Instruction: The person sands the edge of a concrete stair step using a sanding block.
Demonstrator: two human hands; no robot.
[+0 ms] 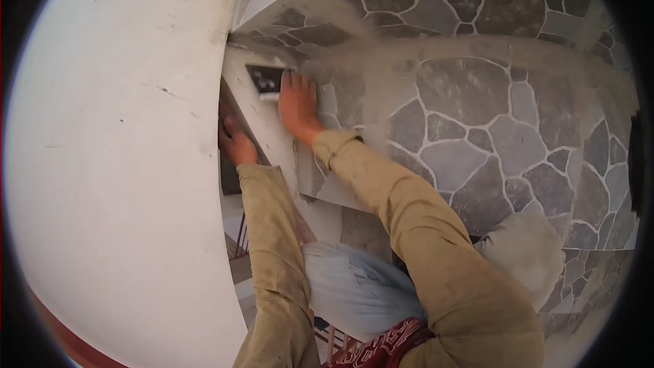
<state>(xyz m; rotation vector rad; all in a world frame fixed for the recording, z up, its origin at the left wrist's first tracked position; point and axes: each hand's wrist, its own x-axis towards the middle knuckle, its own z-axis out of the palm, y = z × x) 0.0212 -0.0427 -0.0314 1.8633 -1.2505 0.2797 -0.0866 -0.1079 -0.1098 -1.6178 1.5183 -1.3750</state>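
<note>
My right hand (pixel 298 105) presses over one end of a dark flat piece (pixel 267 80) with whitish smears and a pale lower edge, slightly blurred. That piece lies against a narrow white ledge (pixel 262 112) beside the stone-patterned surface. My left hand (pixel 237 143) rests with its fingers apart on the ledge's outer side, by the white wall, holding nothing.
A plain white wall (pixel 122 150) fills the left side. Grey stone-patterned steps (pixel 463 163) with pale joints extend across the right. My knees (pixel 361 286) are bent below my arms. Red railing bars (pixel 242 235) show lower down through the gap.
</note>
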